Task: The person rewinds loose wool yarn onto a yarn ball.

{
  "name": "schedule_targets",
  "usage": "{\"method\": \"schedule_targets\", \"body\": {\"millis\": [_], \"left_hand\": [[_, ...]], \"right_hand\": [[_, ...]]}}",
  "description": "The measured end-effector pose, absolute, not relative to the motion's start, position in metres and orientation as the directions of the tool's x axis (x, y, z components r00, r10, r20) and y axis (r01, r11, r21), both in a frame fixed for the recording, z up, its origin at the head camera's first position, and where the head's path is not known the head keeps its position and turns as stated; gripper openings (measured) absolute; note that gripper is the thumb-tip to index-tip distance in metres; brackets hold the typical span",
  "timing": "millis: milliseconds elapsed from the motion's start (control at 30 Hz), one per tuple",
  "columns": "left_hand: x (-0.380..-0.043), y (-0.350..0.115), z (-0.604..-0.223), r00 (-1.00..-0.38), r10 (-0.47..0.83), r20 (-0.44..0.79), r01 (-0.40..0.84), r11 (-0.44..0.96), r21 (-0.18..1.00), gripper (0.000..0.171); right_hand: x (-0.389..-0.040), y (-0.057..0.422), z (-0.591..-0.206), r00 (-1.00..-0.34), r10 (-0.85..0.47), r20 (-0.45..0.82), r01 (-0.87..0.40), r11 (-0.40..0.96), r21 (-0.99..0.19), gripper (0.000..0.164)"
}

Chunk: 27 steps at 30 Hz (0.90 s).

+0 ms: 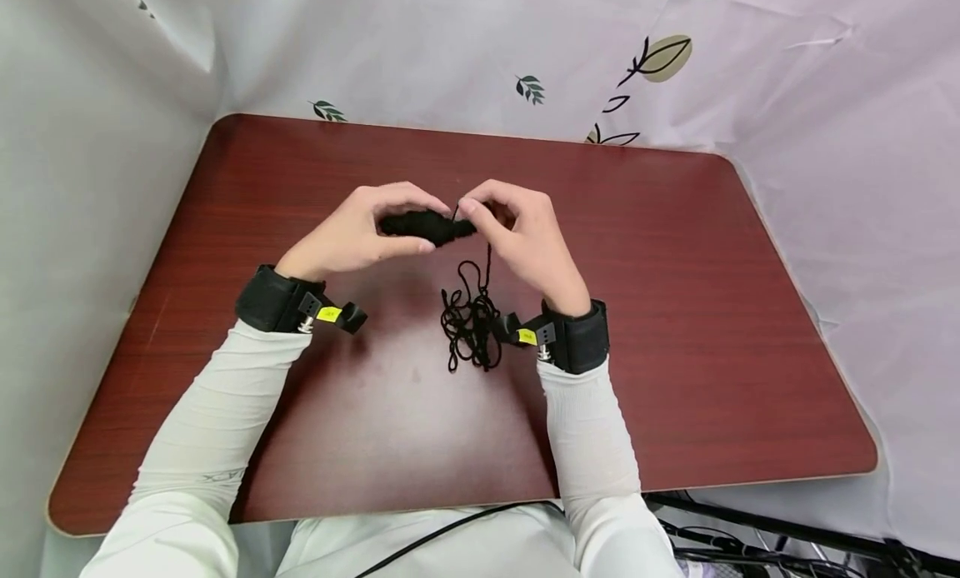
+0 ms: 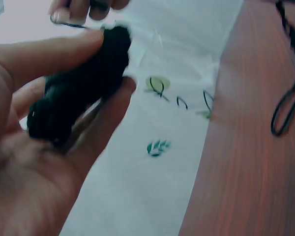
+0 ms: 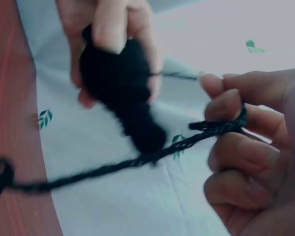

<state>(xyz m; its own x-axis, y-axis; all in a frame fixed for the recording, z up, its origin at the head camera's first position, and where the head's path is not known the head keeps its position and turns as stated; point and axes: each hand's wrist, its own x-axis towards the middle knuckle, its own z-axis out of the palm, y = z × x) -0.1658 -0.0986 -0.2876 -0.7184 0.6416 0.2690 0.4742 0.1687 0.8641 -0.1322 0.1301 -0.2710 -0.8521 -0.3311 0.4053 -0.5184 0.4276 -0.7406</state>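
Note:
My left hand [image 1: 347, 235] grips a knobbly black bundle of yarn [image 1: 414, 224] between thumb and fingers, held above the table. In the right wrist view the bundle is fat at one end and narrows to a rounded tip. From its side a thin black strand [image 3: 179, 75] runs taut to my right hand [image 1: 531, 238], whose thumb and index finger pinch it. The other right fingers curl around a thicker braided black cord [image 3: 98, 170]. That cord hangs down to a loose tangle of black cord [image 1: 476, 332] on the table, below the hands.
The reddish-brown wooden table [image 1: 712, 336] has rounded corners. White curtains [image 1: 435, 53] with leaf prints stand around its back and sides. A black cable [image 1: 450, 524] crosses the person's lap, and more cables [image 1: 720, 545] lie beneath the front right edge. Both wrists wear black camera straps.

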Motion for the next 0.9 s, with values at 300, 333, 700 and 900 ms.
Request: {"method": "schedule_targets", "body": {"millis": [300, 333, 700, 900], "left_hand": [[-0.161, -0.097, -0.289, -0.658, 0.663, 0.356, 0.368, -0.129, 0.921, 0.04], [-0.16, -0.098, -0.286, -0.663, 0.639, 0.391, 0.372, -0.172, 0.912, 0.04], [-0.147, -0.107, -0.254, -0.792, 0.311, 0.526, 0.548, -0.019, 0.836, 0.035], [-0.151, -0.112, -0.257, -0.76, 0.43, 0.487, 0.593, 0.15, 0.791, 0.036]], "right_hand": [[-0.142, 0.128, -0.282, -0.82, -0.39, 0.419, -0.55, 0.334, -0.766, 0.013], [-0.142, 0.126, -0.283, -0.821, -0.398, 0.409, -0.545, 0.334, -0.769, 0.012], [-0.119, 0.101, -0.268, -0.751, -0.52, 0.406, -0.628, 0.373, -0.683, 0.02], [-0.108, 0.107, -0.256, -0.718, -0.462, 0.519, -0.691, 0.386, -0.612, 0.015]]}}
